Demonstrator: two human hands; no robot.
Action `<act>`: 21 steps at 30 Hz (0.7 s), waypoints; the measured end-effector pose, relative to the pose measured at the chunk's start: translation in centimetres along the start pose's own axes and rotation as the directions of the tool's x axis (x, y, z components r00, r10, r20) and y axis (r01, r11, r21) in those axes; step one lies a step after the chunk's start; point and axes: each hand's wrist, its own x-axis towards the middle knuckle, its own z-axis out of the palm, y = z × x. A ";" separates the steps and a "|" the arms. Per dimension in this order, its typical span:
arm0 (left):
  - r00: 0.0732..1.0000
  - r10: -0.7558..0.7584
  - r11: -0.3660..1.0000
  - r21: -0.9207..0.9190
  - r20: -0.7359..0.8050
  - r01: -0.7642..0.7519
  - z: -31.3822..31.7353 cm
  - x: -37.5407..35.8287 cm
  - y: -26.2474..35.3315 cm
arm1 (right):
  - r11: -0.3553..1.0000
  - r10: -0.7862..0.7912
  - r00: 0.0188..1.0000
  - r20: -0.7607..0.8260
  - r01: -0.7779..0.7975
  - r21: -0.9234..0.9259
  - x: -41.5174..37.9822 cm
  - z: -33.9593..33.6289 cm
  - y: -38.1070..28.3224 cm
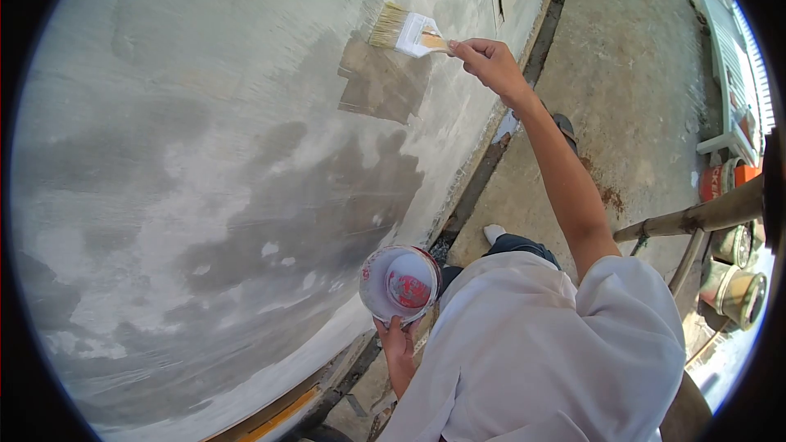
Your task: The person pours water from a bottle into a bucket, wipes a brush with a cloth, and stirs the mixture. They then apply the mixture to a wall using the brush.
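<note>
My right hand (491,65) is closed around the handle of a wide flat brush (412,33) with pale bristles and a white-smeared ferrule. The bristles point left, at the grey wall (188,115), beside a darker brownish patch (381,86); whether they touch the wall I cannot tell. Lower down, my left hand (399,345) grips a round whitish bucket (377,282) at its near side. Inside the bucket are pale material and a red patch.
Concrete ground (614,74) runs along the wall, with a narrow gutter (479,180) between them. At the right are a wooden pole (696,217), several buckets, one red (712,182), and a pale bench-like frame (725,74). A dark shoe (565,129) shows behind my right forearm.
</note>
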 end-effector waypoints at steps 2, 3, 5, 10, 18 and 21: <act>1.000 -0.007 1.000 -0.021 -0.016 0.006 -0.1 -0.1 -0.2 | 0.996 0.077 0.996 -0.038 -0.078 -0.033 0.4 -0.5 4.6; 1.000 -0.011 0.999 -0.032 -0.019 0.011 -0.1 -0.2 -0.2 | 0.987 0.106 0.992 -0.071 -0.114 -0.113 0.3 -1.2 6.7; 1.000 -0.013 0.999 -0.049 -0.014 0.012 -0.3 -0.1 -0.4 | 0.946 0.152 0.978 -0.142 -0.186 -0.265 0.4 -2.2 10.3; 1.000 -0.009 1.000 -0.017 -0.017 0.009 -0.4 0.2 -0.4 | 0.886 -0.006 0.974 -0.226 -0.099 -0.453 1.1 -2.2 10.0; 1.000 0.001 0.999 0.039 0.010 -0.001 0.3 0.0 0.4 | 0.946 -0.229 0.950 -0.211 0.166 -0.278 -0.3 -1.9 -6.2; 1.000 0.007 0.998 0.055 0.009 -0.008 0.9 -0.5 0.7 | 0.980 -0.200 0.971 -0.131 0.201 -0.011 0.8 -1.4 -4.9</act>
